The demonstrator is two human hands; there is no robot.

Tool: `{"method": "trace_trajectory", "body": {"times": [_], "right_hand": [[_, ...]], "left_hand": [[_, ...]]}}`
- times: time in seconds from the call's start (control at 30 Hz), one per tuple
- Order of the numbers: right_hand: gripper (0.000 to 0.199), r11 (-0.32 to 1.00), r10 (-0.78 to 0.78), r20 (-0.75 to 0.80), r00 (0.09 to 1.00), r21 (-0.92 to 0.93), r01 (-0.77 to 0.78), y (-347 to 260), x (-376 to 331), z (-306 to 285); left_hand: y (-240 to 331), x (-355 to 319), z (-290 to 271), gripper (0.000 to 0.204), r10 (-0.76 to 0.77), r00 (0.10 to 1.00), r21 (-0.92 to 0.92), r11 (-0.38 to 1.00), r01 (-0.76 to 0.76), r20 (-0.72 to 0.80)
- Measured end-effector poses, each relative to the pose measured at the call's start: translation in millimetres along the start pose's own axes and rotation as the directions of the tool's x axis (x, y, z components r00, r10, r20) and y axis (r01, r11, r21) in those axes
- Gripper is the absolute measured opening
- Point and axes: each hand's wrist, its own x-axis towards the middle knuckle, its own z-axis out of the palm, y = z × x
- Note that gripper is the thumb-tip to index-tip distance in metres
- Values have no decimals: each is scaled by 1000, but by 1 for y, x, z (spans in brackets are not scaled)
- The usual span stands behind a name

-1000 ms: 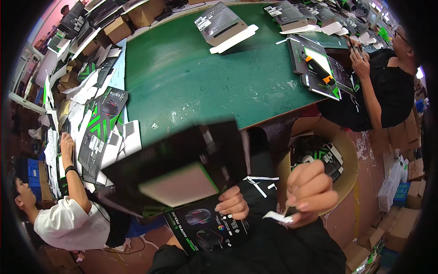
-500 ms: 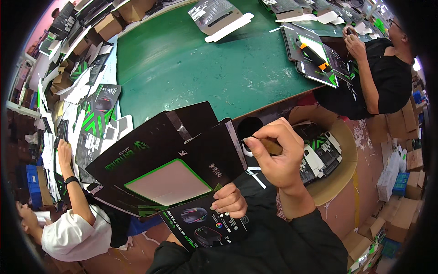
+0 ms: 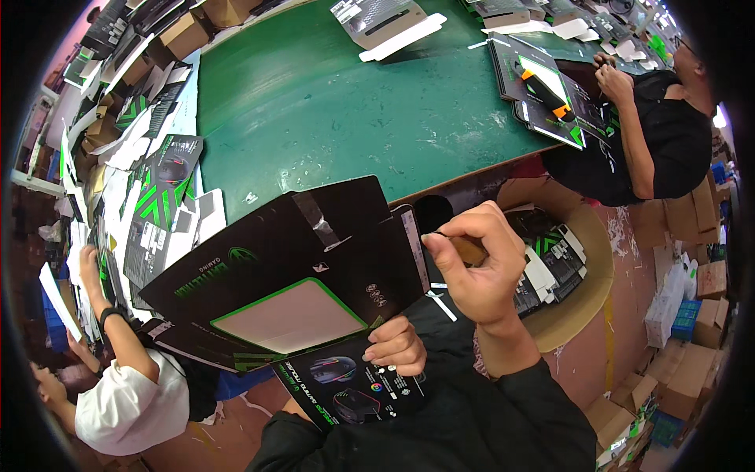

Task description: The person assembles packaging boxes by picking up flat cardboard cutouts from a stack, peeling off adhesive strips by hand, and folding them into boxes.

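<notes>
A flattened, unfolded black printed box (image 3: 236, 287) with green trim and a pale window panel tilts in front of me. My left hand (image 3: 397, 347) is closed on its lower right edge, fingers wrapped over the front. A clear strip of tape (image 3: 314, 220) lies across its upper flap. Beside the box's right edge my right hand (image 3: 484, 263) is raised, thumb and fingers curled round a small brown piece (image 3: 469, 250) whose kind I cannot make out. A lower panel (image 3: 346, 389) with pictures of computer mice hangs over my lap.
A green table (image 3: 330, 118) spreads ahead, with a flattened box (image 3: 377, 22) at its far side. Cartons and scraps (image 3: 153, 181) crowd the left. At right, an orange-black cutter (image 3: 546, 93) lies on boxes near a co-worker (image 3: 661, 141); a round cardboard bin (image 3: 594, 291) holds flattened boxes.
The box's left end has swung slightly down and left, while my hands stay nearly in place. At left, a co-worker's arm has shifted and a white sheet has come into sight beside it.
</notes>
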Motion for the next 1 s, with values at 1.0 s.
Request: {"method": "trace_trajectory", "body": {"times": [1.0], "right_hand": [[33, 808, -537, 171, 826, -177, 562, -2, -30, 9]], "left_hand": [[-10, 31, -14, 9, 97, 953, -143, 988, -58, 286]]}}
